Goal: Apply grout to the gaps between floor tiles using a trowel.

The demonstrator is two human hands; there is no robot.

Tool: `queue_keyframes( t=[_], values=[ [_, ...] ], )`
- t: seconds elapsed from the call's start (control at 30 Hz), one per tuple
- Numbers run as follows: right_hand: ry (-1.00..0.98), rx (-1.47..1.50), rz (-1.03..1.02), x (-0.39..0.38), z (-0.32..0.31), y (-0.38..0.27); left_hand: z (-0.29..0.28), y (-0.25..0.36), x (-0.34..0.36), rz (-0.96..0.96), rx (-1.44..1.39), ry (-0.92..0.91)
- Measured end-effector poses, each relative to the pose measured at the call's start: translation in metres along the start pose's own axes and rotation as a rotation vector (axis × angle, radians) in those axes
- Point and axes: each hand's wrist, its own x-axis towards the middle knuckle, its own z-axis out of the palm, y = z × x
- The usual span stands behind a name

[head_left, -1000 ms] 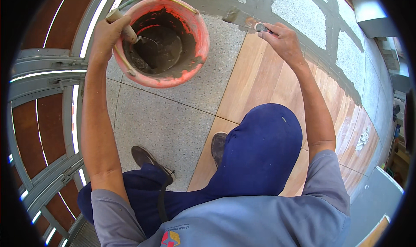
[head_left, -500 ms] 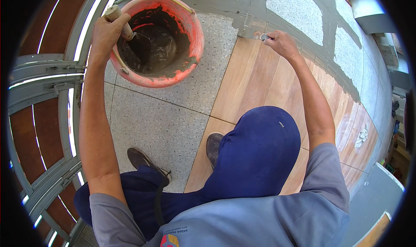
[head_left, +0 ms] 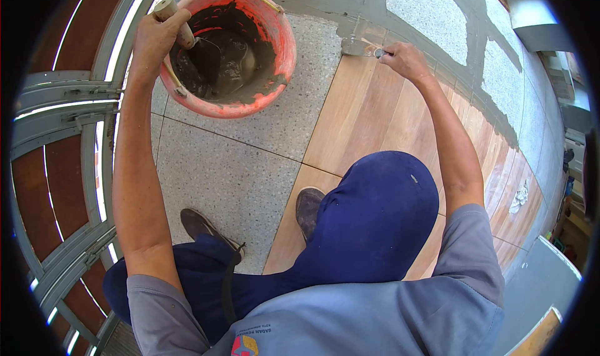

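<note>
The left hand (head_left: 152, 38) is clamped around a wooden trowel handle (head_left: 174, 17) over an orange bucket (head_left: 275, 62) of grey mortar. The right hand (head_left: 405, 59) grips a small scraper (head_left: 359, 47), pressed on the mortar joint beside a wood-look tile (head_left: 375, 125).

Orange bucket (head_left: 282, 56) of grey mortar (head_left: 219, 62) (speckled grey floor (head_left: 231, 181), wood-toned tiles (head_left: 375, 118)), navy trousers (head_left: 375, 218)

Left hand (head_left: 153, 37) gripping trowel (head_left: 187, 34) in bucket (head_left: 281, 56), right hand (head_left: 403, 59) scraping grout (head_left: 353, 43)

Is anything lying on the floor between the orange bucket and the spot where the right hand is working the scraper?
Nothing visible does. Between the bucket and the scraper in the right hand there is only bare speckled floor and a grey mortar joint. The left hand holds a trowel handle at the bucket.
</note>
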Motion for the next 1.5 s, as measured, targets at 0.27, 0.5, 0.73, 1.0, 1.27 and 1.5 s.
queue_keyframes(
  t=[0.27,0.5,0.73,1.0,1.27,1.5],
  values=[
    [-0.066,-0.083,-0.027,-0.01,0.001,-0.014,0.004,0.009,-0.002,0.015,-0.003,-0.055],
    [-0.059,-0.102,-0.071,-0.023,0.002,-0.028,0.01,0.004,0.001,0.069,-0.026,0.055],
    [-0.018,-0.106,-0.097,-0.036,0.003,-0.035,0.007,0.002,0.009,0.071,0.029,0.01],
    [-0.026,-0.11,-0.013,-0.03,-0.005,-0.039,0.021,0.029,-0.005,0.046,-0.156,0.079],
    [-0.16,-0.165,-0.074,-0.04,-0.001,-0.052,0.018,0.036,-0.012,0.063,-0.234,0.023],
    [-0.151,-0.202,-0.089,-0.053,0.001,-0.066,0.021,0.032,-0.007,0.089,-0.309,-0.014]
  ],
)
